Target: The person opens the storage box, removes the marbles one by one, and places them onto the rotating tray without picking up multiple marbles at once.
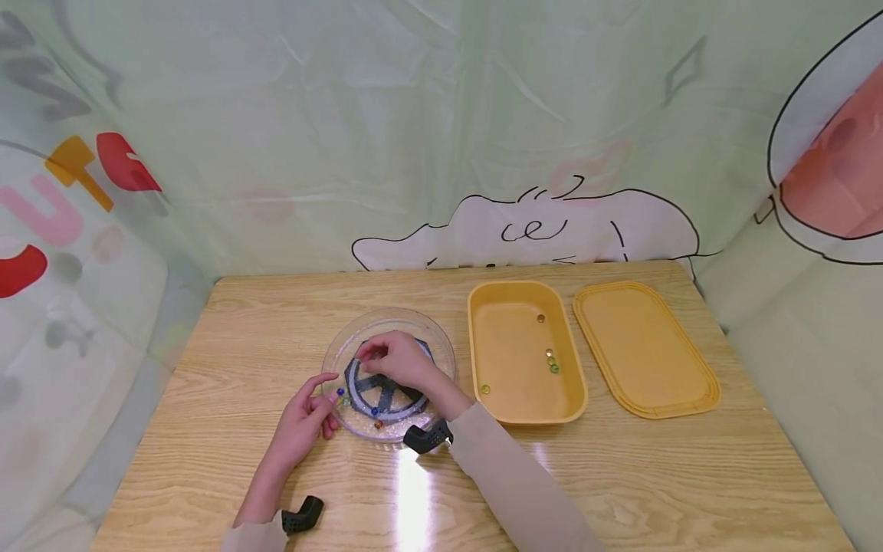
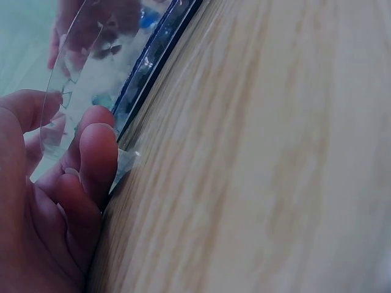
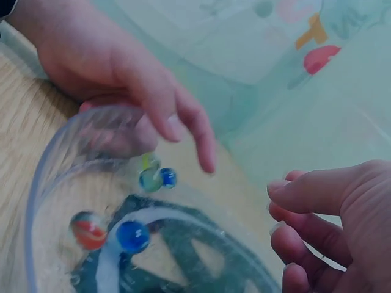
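Observation:
A clear round bowl (image 1: 444, 337) stands on the table, with a dark wheel-like shape with a pale ring (image 1: 385, 395) showing in it. Along its near and left side lie a blue marble (image 3: 133, 237), an orange-red marble (image 3: 89, 231), another blue marble (image 3: 168, 177) and a clear greenish marble (image 3: 151, 179). My left hand (image 1: 300, 429) grips the bowl's left wall, thumb and index finger at the rim, other fingertips outside. Over the bowl hangs my right hand (image 1: 400, 360), fingers loosely bent with nothing visible between them.
Right of the bowl is a yellow tub (image 1: 476, 337) with several marbles scattered inside. A yellow lid (image 1: 645, 349) lies flat beyond it. Black wrist devices sit at both sleeves. A printed curtain (image 1: 414, 138) rises behind the wooden table (image 1: 621, 483).

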A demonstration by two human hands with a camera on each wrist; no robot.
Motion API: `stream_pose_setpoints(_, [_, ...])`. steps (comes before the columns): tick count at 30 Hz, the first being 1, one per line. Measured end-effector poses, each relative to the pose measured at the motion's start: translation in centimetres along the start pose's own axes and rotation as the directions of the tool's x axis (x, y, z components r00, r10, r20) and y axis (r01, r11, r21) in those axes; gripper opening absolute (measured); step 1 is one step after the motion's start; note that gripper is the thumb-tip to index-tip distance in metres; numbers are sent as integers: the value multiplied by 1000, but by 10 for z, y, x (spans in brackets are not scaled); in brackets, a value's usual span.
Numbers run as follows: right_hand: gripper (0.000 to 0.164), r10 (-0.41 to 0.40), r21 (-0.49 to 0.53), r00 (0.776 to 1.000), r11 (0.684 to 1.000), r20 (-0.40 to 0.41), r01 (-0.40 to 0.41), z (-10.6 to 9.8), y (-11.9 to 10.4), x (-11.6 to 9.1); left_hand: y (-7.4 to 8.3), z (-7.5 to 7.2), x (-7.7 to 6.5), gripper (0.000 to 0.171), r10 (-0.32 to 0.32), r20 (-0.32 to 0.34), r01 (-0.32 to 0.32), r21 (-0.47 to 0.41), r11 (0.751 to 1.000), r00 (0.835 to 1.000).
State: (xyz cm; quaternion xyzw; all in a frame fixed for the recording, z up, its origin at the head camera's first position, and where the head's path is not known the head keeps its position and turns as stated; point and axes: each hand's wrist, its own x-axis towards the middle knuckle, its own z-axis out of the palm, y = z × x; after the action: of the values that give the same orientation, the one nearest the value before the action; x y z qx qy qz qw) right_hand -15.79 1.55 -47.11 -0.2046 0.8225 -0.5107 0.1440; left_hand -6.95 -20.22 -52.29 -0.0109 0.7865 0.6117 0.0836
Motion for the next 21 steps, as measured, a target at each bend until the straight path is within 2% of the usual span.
stream_pose_setpoints(9, [14, -23, 44, 1000, 999, -1, 24, -15, -19, -9, 1, 0, -1, 35, 24, 1, -24, -4, 1000, 1000])
stream_pose_setpoints(21, [16, -60, -13, 997, 998, -41, 60, -38, -26, -21, 0, 0, 0, 34, 27, -7, -27, -2, 1000, 1000])
